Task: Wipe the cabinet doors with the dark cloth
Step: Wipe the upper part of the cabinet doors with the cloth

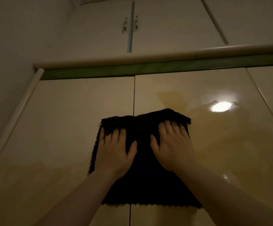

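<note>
Pressing flat against the glossy cabinet doors (197, 88), both hands pin the dark cloth (142, 185) over the vertical seam between two panels. Nearest the camera, the cloth's zigzag-cut lower edge hangs free, below the forearms. Left hand (114, 154) and right hand (173, 149) lie side by side, well spread, palms down; fingertips (171, 124) curl over the bunched top edge, so each grip is clenched on cloth, not released. Handling judgement: the cloth is light, soft and limp, probably damp given the wet-looking sheen on the right panel, though dim light makes this uncertain. It will slide easily on the lacquered surface; hold it by palm pressure plus the folded top edge. Long axis appears to run vertically, top edge pointing up toward the green strip (132, 70). Beyond it sit the upper doors with two handles (135, 23)
</note>
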The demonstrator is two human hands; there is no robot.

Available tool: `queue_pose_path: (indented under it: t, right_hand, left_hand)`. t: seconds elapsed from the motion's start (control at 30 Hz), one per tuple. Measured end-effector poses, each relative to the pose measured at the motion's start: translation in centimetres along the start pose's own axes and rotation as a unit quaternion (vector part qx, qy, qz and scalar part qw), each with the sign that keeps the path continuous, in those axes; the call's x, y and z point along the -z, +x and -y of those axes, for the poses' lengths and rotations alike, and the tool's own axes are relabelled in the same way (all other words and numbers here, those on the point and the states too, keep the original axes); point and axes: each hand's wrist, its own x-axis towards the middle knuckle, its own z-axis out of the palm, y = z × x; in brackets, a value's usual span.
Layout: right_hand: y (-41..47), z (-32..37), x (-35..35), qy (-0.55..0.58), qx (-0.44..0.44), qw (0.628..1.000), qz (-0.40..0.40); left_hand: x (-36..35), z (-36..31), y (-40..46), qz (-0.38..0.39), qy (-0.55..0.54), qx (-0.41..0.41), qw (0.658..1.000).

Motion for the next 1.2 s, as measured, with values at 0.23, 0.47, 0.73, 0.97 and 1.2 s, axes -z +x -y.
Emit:
queue_pose_path:
  t: [0.23,0.47,0.73,0.97,1.2]
  right_hand:
    - [6.9,-4.5,1.4,-0.023,-0.001,1.0,-0.017]
    - [12.2,-8.0,2.5,-0.02,-0.024,0.999,-0.044]
    - [12.6,-8.8,2.3,-0.014,-0.024,0.998,-0.052]
    - [8.2,-8.8,1.7,-0.009,-0.018,0.999,-0.049]
    - [3.0,-7.3,1.0,-0.015,-0.002,0.998,-0.063]
  left_hand:
    - [1.0,-2.9,7.8,-0.007,-0.007,-0.017,1.0]
    - [0.7,-5.2,15.1,-0.023,-0.001,-0.05,0.998]
    - [0.6,-5.9,17.5,-0.033,-0.003,-0.076,0.997]
    - [0.0,-7.1,14.2,-0.019,0.028,-0.208,0.978]
    - [-1.0,-9.6,8.2,-0.014,0.007,-0.257,0.966]
